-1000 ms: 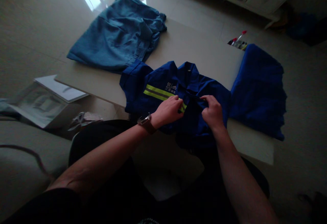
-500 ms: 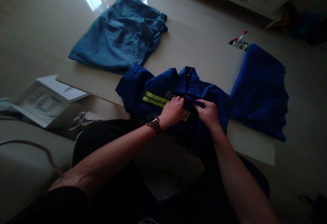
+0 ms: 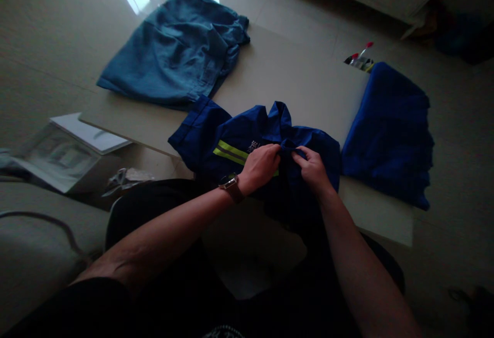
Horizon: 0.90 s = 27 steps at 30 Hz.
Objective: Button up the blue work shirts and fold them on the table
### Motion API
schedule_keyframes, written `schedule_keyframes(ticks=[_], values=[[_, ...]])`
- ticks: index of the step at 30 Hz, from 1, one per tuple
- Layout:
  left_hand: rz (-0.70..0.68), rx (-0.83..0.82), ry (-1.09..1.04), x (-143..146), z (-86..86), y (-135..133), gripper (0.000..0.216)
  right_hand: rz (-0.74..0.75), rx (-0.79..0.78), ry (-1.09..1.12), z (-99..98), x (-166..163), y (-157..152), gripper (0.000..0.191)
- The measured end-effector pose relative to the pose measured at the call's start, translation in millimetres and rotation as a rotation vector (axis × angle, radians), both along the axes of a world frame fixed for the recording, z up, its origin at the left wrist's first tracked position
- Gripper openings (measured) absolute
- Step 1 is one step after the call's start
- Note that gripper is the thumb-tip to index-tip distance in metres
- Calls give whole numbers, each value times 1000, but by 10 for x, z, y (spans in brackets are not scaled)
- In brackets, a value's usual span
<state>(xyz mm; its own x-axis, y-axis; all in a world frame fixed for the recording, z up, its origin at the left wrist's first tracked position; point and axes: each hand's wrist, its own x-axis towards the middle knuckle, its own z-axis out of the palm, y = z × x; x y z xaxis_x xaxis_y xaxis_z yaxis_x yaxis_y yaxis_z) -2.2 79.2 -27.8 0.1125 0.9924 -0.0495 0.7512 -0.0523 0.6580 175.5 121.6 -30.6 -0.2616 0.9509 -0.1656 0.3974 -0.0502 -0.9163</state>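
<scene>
A dark blue work jacket point(image 3: 216, 140) with a yellow-green reflective stripe lies at the near edge of a low white table point(image 3: 293, 81), its lower part hanging toward my lap. My left hand point(image 3: 260, 165), a watch on its wrist, is closed on the jacket's front by the stripe. My right hand point(image 3: 312, 168) pinches the fabric of the front opening just to the right. The two hands are nearly touching below the collar.
A lighter blue garment point(image 3: 173, 50) lies at the table's far left. A dark blue folded garment point(image 3: 389, 132) hangs over the right edge. Bottles with red caps point(image 3: 359, 59) stand behind it. An open white box point(image 3: 62, 153) sits on the floor at left.
My hands have drawn closer together on the jacket front. The jacket has bunched up and slid toward me, its collar now raised.
</scene>
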Motion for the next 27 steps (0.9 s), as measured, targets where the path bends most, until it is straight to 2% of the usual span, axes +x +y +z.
schedule_keyframes(ticks=[6,12,17,20,24,27], values=[[-53,49,-35,-7,0,-1,25,-77,137,-211,31,-65,-63,29],[-153,72,0,-28,11,-15,26,-127,209,-386,23,-137,-59,25],[-195,-2,32,-98,69,-5,22,-208,257,-425,73,-35,12,21],[-126,-54,28,-213,112,57,36,-193,272,-387,125,133,59,32],[131,63,146,-524,156,187,28,-131,159,-302,94,447,158,45],[179,3,240,-797,165,244,55,-92,239,-477,-28,667,219,39]])
